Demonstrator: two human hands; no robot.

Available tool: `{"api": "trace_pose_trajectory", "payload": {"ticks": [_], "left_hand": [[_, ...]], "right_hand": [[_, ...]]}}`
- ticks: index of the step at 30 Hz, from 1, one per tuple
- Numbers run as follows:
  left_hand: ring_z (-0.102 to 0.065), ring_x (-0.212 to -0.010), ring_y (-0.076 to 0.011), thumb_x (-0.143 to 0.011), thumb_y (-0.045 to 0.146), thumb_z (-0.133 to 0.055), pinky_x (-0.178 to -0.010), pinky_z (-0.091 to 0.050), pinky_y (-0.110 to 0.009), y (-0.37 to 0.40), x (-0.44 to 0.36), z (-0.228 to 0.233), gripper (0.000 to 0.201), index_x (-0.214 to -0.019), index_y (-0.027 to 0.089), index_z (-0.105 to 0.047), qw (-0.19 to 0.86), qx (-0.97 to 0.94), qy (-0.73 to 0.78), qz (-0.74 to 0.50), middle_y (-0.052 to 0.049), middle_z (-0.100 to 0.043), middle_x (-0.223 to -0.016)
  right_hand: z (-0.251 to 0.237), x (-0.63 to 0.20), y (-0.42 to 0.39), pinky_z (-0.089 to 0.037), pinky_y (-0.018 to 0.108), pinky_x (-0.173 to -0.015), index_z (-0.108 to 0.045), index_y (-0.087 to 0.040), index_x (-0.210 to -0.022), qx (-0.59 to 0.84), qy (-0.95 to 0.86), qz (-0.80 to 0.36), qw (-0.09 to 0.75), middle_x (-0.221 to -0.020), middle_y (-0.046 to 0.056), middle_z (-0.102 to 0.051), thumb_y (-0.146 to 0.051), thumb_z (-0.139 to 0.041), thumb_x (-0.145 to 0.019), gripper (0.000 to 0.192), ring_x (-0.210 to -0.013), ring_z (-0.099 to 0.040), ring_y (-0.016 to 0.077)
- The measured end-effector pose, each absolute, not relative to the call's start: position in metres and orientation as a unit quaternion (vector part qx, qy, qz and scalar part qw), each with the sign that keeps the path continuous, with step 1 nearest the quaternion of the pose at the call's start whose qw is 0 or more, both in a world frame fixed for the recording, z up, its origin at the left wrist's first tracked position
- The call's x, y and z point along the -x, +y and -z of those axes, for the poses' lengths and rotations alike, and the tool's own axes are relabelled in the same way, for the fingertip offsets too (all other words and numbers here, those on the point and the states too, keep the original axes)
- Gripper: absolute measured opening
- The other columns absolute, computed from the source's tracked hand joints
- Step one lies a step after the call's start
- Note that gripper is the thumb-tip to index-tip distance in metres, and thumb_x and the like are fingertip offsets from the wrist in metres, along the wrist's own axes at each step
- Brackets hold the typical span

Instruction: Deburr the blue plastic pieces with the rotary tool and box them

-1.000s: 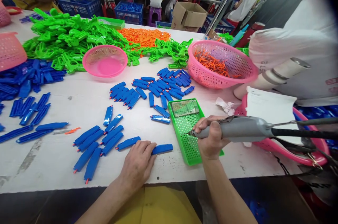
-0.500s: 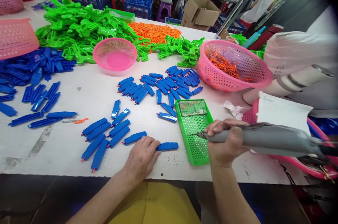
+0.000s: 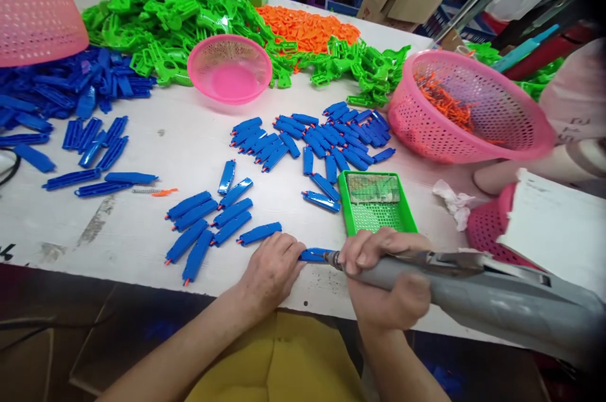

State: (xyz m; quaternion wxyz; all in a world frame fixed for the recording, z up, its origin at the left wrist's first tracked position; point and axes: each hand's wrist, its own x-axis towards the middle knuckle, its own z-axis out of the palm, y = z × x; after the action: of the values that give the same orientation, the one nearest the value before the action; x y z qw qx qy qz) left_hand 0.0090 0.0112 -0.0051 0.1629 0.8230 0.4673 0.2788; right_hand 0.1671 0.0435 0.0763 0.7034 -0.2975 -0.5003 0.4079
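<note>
At the near edge of the table [image 3: 142,156], in the head view, the right hand [image 3: 386,282] is closed around a grey power tool [image 3: 473,291]. A second ago the tool tip hung over the green tray [image 3: 376,216]; it now sits lower and further left, with the tip touching the right end of a blue part [image 3: 315,255]. The left hand [image 3: 272,269] lies flat on the table with its fingers [image 3: 288,250] pressing on the left end of that same part, as it did in both earlier pictures. The part has not shifted on the table; only the tool has come to it.

Judged from this contact, the work has passed from approach to driving: the part is pinned and the tip is seated on it.

To the left of the left hand, a group of blue parts with orange tips [image 3: 208,225] lies side by side, just beside the pinned part. Further back, a looser spread of blue parts [image 3: 312,137] lies between a small pink bowl [image 3: 230,67] and a large pink basket [image 3: 468,108] holding orange pieces. Green plastic frames [image 3: 175,17] are heaped at the far side.

The view itself has dipped downward, so the far workers no longer show.
</note>
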Motion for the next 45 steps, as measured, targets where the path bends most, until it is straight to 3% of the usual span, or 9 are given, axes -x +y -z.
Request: {"api": "trace_pose_trajectory", "payload": {"ticks": [29,39,45], "left_hand": [[-0.055,-0.085,-0.0237,-0.103,0.022,-0.051,-0.076,-0.048,-0.038,0.011,-0.011,0.007,0.008,-0.104,0.018,-0.058,0.144,-0.823,0.472,-0.282,-0.005,-0.061,-0.092],[-0.052,-0.083,-0.0240,-0.098,0.021,-0.059,-0.072,-0.044,-0.038,0.001,-0.003,-0.002,0.007,-0.092,0.019,-0.057,0.069,-0.845,0.488,-0.207,-0.004,-0.059,-0.089],[-0.054,-0.087,-0.0257,-0.097,0.020,-0.055,-0.075,-0.041,-0.040,-0.024,0.049,-0.022,0.007,-0.102,0.019,-0.060,0.027,-0.806,0.562,-0.181,-0.006,-0.063,-0.094]], "right_hand": [[-0.056,-0.156,0.044,-0.050,0.028,-0.045,-0.059,-0.025,-0.091,0.288,-0.531,-0.436,0.667,-0.066,-0.006,-0.057,-0.038,-0.065,-0.092,0.014,-0.046,-0.053,0.0104],[-0.077,-0.181,0.048,-0.045,0.030,-0.042,-0.067,-0.021,-0.091,0.259,-0.495,-0.424,0.713,-0.063,-0.004,-0.059,-0.041,-0.063,-0.087,0.021,-0.044,-0.052,0.0125],[-0.074,-0.218,0.044,-0.038,0.031,-0.038,-0.066,-0.022,-0.089,0.282,-0.489,-0.401,0.722,-0.061,-0.003,-0.056,-0.051,-0.058,-0.091,0.030,-0.045,-0.049,0.0148]]}}
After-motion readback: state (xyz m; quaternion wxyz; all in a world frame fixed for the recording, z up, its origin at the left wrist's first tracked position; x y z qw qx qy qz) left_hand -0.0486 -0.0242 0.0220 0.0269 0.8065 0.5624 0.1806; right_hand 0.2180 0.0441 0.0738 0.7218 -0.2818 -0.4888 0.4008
